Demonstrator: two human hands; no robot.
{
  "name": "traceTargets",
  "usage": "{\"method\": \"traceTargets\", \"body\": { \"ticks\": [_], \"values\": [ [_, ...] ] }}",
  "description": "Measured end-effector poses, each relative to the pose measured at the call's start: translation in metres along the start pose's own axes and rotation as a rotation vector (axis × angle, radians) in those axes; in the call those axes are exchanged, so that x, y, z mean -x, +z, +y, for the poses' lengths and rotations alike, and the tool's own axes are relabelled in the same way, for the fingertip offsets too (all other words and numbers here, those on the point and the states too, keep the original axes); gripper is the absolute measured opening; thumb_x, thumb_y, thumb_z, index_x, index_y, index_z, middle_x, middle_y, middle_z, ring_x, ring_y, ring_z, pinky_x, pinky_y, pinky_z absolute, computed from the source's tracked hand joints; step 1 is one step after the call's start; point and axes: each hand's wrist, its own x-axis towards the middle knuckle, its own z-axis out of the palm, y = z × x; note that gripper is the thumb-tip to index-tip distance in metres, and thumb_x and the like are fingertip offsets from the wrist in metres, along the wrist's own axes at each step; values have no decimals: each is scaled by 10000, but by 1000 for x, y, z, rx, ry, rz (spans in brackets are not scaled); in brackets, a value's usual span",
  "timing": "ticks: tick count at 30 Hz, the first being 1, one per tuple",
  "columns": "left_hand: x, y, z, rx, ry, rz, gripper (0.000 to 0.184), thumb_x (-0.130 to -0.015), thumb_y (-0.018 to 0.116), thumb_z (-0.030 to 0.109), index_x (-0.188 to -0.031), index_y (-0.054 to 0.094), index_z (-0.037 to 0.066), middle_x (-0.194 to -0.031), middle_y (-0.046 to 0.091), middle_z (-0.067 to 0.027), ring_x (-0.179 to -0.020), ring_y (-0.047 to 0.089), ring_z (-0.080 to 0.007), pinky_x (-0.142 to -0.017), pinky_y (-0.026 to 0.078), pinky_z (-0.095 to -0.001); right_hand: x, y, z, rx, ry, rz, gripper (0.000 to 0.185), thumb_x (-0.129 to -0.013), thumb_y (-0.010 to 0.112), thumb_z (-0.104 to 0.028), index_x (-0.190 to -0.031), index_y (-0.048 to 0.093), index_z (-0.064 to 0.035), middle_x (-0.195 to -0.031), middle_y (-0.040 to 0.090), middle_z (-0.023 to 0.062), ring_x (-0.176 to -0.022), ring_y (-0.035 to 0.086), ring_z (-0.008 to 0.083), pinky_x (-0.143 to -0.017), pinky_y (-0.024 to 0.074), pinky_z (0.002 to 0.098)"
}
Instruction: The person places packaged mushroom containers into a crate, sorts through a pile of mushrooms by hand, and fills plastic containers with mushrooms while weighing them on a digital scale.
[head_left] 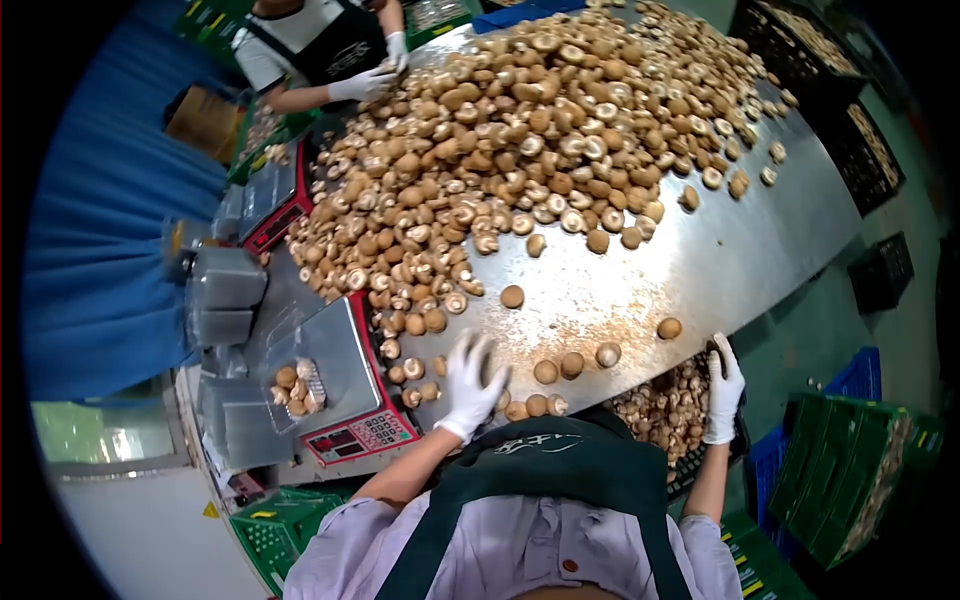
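My left hand (472,385), in a white glove, is over the near edge of the metal table with its fingers apart. Loose brown mushrooms (412,369) lie just left of it, and a few more mushrooms (536,405) sit to its right along the edge. My right hand (724,392), also gloved, is at the right side of a dark crate (742,440) full of mushrooms, below the table edge. Its fingers are bent around a small dark spot at the tips, which I cannot make out.
A large mushroom heap (540,130) covers the far side of the metal table (760,260). On the left, a red scale (365,430) carries a clear tray (300,375) with mushrooms. Clear tubs (228,290) are stacked beside it. A gloved co-worker (330,60) stands across. Green crates (840,470) stand right.
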Motion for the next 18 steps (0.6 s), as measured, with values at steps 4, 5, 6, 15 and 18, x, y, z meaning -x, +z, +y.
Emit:
{"method": "traceTargets", "body": {
  "ticks": [4,5,6,15,18],
  "values": [
    [70,-30,-41,-280,-97,-188,849,-693,734,468,-1380,408,92,-1463,274,-247,-1364,239,-423,-1091,154,-584,7,88,-23,184,-420,-4,365,-881,587,-203,-1194,587,-15,-1308,540,173,-1192,523,319,-1029,393,414],
    [74,-33,-41,-278,-85,-210,860,-687,732,491,-1380,410,95,-1470,272,-232,-1368,240,-412,-1088,152,-589,16,107,-29,172,-455,-70,378,-874,592,-225,-1190,585,-18,-1307,536,183,-1184,523,329,-1027,392,424],
    [78,-36,-39,-276,-74,-233,872,-681,729,515,-1379,412,99,-1477,271,-217,-1372,241,-401,-1086,150,-594,28,124,-33,161,-489,-137,391,-867,597,-247,-1186,584,-21,-1305,531,193,-1177,523,339,-1025,390,434],
    [24,-5,-30,-257,524,-560,681,-765,640,519,-1307,507,129,-1436,391,-115,-1301,387,-295,-1058,240,-555,50,205,-100,187,-854,-587,382,-807,615,-154,-1158,545,-23,-1365,443,210,-1131,482,391,-958,392,460],
    [1,-1,-44,-199,479,-524,667,-769,630,533,-1280,526,115,-1427,402,-104,-1301,389,-289,-1061,247,-546,32,237,-112,86,-734,-569,337,-824,574,-107,-1147,545,-14,-1339,460,226,-1087,498,399,-934,408,450]
  ]
}}
